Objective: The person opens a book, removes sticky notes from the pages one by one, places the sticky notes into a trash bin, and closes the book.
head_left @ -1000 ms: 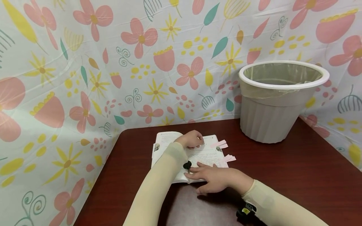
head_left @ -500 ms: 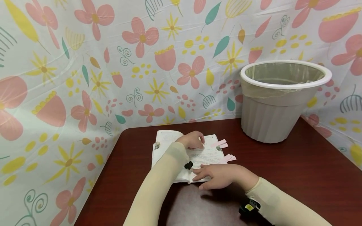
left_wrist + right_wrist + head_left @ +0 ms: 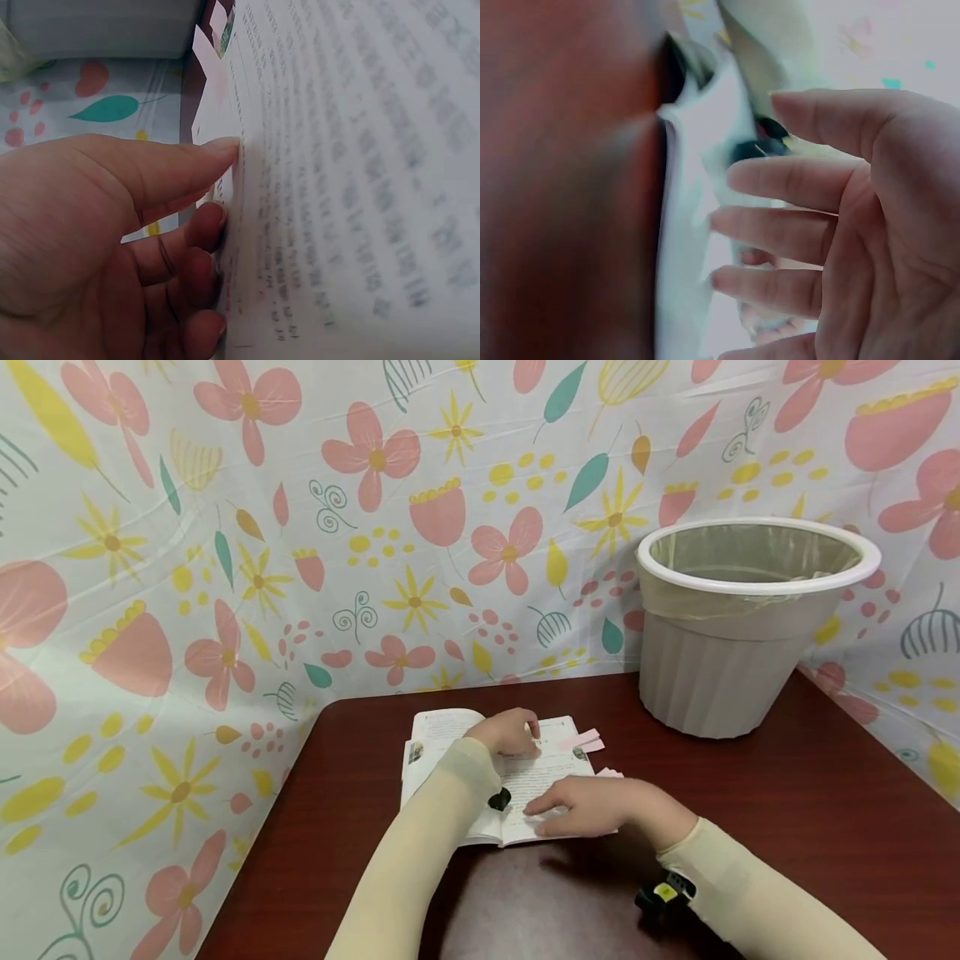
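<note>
An open book (image 3: 547, 777) with printed pages lies on the dark reddish-brown table. My left hand (image 3: 508, 732) rests at the upper part of its right page. In the left wrist view, the thumb tip (image 3: 225, 146) touches the printed page, and the other fingers (image 3: 202, 274) are bent loosely with their tips at the paper. My right hand (image 3: 588, 806) is over the lower right part of the book, fingers extended towards the centre fold. Between the right hand's spread fingers (image 3: 780, 232) nothing is held.
Pink paper tabs (image 3: 587, 741) stick out from the book's right edge. A grey bin (image 3: 708, 668) with a white rim and a clear liner stands at the table's back right. Behind the table (image 3: 795, 827) hangs a floral curtain (image 3: 450, 593).
My right hand has lifted from the book's lower edge and shifted right and slightly away from me, its fingers drawing closer together. The left hand stays nearly in place, with small finger movements.
</note>
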Tool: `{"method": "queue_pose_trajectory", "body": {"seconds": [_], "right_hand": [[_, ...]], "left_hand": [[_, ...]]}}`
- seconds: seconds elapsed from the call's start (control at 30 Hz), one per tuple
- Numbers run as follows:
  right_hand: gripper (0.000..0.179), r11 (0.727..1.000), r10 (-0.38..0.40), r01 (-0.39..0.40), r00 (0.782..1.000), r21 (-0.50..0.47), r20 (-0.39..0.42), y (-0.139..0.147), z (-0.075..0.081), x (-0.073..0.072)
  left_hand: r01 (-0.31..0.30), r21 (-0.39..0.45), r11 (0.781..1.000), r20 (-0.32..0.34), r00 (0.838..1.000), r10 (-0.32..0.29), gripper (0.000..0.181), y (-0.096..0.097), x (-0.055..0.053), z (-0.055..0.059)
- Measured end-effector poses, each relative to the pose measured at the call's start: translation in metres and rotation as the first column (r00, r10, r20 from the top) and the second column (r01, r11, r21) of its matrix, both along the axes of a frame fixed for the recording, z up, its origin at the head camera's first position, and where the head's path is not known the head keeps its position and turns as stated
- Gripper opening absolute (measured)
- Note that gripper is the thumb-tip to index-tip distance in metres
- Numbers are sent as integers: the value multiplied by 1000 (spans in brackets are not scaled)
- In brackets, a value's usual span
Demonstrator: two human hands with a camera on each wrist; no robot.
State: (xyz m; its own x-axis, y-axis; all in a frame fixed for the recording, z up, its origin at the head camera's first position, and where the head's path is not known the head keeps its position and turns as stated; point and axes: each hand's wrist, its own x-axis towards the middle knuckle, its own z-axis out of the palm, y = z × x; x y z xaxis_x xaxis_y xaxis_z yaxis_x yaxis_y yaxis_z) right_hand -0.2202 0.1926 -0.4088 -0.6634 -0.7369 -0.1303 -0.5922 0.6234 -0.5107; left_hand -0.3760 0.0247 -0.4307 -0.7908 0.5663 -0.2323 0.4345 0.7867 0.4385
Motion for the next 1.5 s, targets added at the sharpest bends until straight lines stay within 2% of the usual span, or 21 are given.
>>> {"method": "queue_pose_trajectory", "body": {"seconds": [0.1,0.23,0.33,0.4,0.5,0.57,0.67,0.93,1.07,1.2,1.33,1.43,1.5], "right_hand": [[43,997,-83,82,996,-8,-23,14,6,-15],[46,969,-244,244,970,-46,-2,35,9,-40],[49,933,-348,349,937,-87,23,51,5,-59],[52,903,-418,419,908,-98,35,60,1,-69],[55,850,-517,519,855,-91,45,70,-8,-78],[56,827,-553,556,831,-84,52,76,-13,-81],[55,814,-572,575,818,-84,58,80,-20,-85],[54,804,-571,577,817,-145,83,83,-30,-88],[55,779,-588,590,805,-210,79,83,-35,-90],[51,758,-612,601,790,-254,41,81,-40,-93],[44,741,-637,618,771,-262,14,79,-44,-96],[41,735,-650,626,760,-261,-9,78,-46,-98],[39,733,-656,627,755,-264,-29,78,-47,-99]], "left_hand": [[-1,0,1000,2,1000,1,20,-2,0,-1],[-3,-9,1000,0,1000,3,21,-3,0,-2],[-12,-19,1000,3,1000,12,22,-3,0,-1],[-19,-19,1000,17,1000,19,22,-2,1,0],[-24,-17,1000,30,999,24,22,0,1,1],[-23,-13,1000,28,999,24,22,0,2,2],[-23,-8,1000,22,999,24,23,1,2,2],[-31,-9,999,32,999,31,24,0,2,1],[-28,-3,1000,32,999,28,24,0,2,2],[-24,-1,1000,39,999,24,25,0,3,3],[-42,9,999,73,997,41,26,0,4,5],[-50,16,999,95,994,49,27,0,4,5],[-47,12,999,86,995,45,27,0,4,4]]}}
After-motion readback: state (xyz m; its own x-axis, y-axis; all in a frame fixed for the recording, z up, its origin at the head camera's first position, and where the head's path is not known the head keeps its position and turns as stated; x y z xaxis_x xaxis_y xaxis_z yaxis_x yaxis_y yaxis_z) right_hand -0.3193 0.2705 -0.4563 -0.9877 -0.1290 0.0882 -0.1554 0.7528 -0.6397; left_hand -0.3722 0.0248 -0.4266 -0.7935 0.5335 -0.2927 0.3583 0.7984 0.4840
